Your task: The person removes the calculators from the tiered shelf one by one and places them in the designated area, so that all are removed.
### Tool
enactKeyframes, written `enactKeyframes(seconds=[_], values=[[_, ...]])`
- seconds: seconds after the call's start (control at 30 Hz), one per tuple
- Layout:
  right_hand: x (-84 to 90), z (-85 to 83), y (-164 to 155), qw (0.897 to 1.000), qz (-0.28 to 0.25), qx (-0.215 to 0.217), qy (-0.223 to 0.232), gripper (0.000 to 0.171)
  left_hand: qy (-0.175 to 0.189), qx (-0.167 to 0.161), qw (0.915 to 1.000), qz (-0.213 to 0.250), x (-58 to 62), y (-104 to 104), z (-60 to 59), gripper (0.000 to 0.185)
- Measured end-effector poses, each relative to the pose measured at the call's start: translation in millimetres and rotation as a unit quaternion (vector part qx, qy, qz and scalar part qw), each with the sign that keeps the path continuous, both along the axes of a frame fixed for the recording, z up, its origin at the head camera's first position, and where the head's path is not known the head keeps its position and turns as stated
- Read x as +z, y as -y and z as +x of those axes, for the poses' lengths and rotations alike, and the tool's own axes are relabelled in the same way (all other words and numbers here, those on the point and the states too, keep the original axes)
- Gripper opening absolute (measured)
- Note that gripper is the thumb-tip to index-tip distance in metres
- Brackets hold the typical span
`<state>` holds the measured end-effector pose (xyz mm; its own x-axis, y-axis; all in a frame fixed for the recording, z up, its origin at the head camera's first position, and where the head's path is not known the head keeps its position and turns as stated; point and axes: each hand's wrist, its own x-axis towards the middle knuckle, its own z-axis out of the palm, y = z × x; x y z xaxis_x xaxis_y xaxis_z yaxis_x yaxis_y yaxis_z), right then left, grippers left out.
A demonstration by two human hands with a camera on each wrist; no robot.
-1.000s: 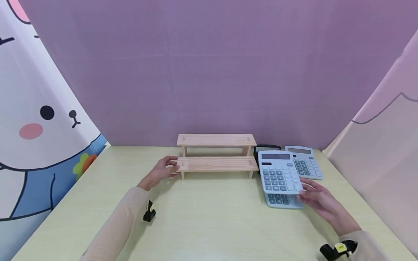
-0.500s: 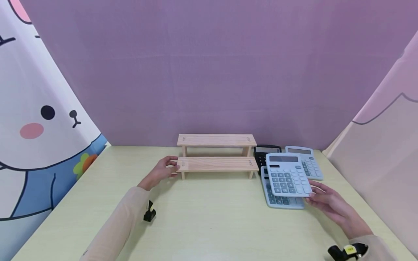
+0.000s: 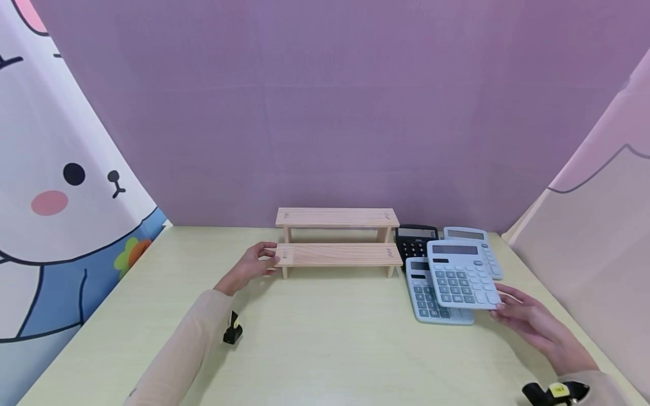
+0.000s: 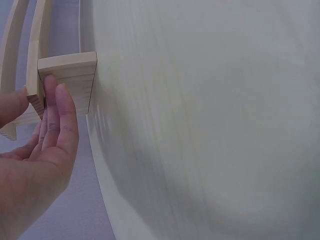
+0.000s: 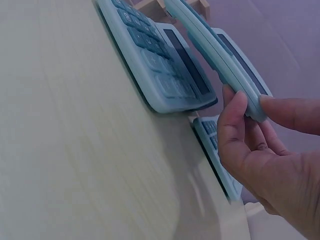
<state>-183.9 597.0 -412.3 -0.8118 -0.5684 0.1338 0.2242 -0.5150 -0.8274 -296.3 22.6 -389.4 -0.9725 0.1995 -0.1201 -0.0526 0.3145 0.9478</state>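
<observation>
My right hand [image 3: 533, 324] pinches a light blue calculator [image 3: 463, 276] by its lower right corner, thumb on top and fingers beneath. In the right wrist view this calculator [image 5: 220, 55] hangs in the air above another blue calculator [image 5: 150, 55] lying on the table. With its thumb above and fingers below, my left hand [image 3: 249, 269] grips the left end of the lower board of a two-step wooden stand [image 3: 337, 255]. The left wrist view shows those fingers curled at the board's end [image 4: 34, 60], next to a leg.
A black calculator [image 3: 413, 242] lies beside the stand's right end. Another blue calculator [image 3: 492, 262] rests farther back on the right, partly covered. A purple cloth wall [image 3: 335, 113] rises behind the pale table [image 3: 325, 349].
My right hand has carried the held calculator to the right, uncovering more of the blue one below and the black one. My left hand and the stand stay put.
</observation>
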Motion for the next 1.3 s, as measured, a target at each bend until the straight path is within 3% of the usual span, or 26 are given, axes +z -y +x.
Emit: enactKeyframes(seconds=[0.57,1.3], values=[[-6.5,6.5,-27.4,0.998,-0.044,0.038,0.008,0.062,0.003,-0.001,1.0000,0.001,0.4,3.6,-0.5,0.048],[-12.9,13.8,-67.6,0.996,-0.050,0.059,0.039,0.063,0.007,0.002,1.0000,-0.001,0.7,3.3,-1.6,0.047]])
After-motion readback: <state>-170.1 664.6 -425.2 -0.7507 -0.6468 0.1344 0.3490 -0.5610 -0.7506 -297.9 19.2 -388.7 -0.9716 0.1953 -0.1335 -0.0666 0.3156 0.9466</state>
